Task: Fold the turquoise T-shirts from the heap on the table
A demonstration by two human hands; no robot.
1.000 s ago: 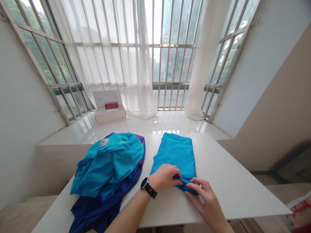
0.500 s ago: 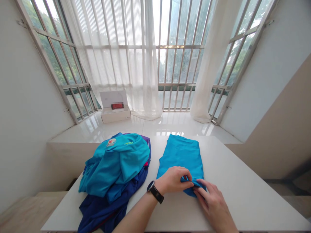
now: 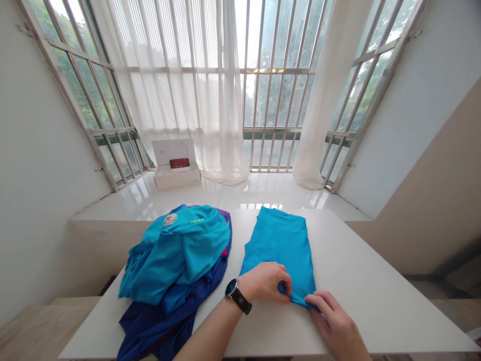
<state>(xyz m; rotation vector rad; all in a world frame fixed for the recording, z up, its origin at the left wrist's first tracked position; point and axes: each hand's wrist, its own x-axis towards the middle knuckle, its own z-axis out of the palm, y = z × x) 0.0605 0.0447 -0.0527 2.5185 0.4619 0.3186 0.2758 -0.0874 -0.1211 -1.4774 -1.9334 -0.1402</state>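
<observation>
A bright blue garment [image 3: 280, 240], folded into a flat rectangle, lies on the white table. Its near edge is pinched by both hands. My left hand [image 3: 266, 283], with a black watch [image 3: 238, 297] on the wrist, grips that edge near its middle, fingers curled. My right hand [image 3: 332, 318] holds the near right corner between thumb and fingers. Between the two hands a short strip of the edge is drawn straight. What kind of garment it is cannot be made out from the folded shape.
A loose heap of clothes [image 3: 180, 255], turquoise on top with dark blue below, sits on the table's left side. Behind the white table [image 3: 356, 281], an open white box [image 3: 177, 178] with a phone [image 3: 179, 163] stands on the window ledge. Sheer curtains [image 3: 225, 100] hang before barred windows.
My right hand has shifted slightly right and down, away from my left hand. The bunched near edge of the blue garment is now stretched straighter between them.
</observation>
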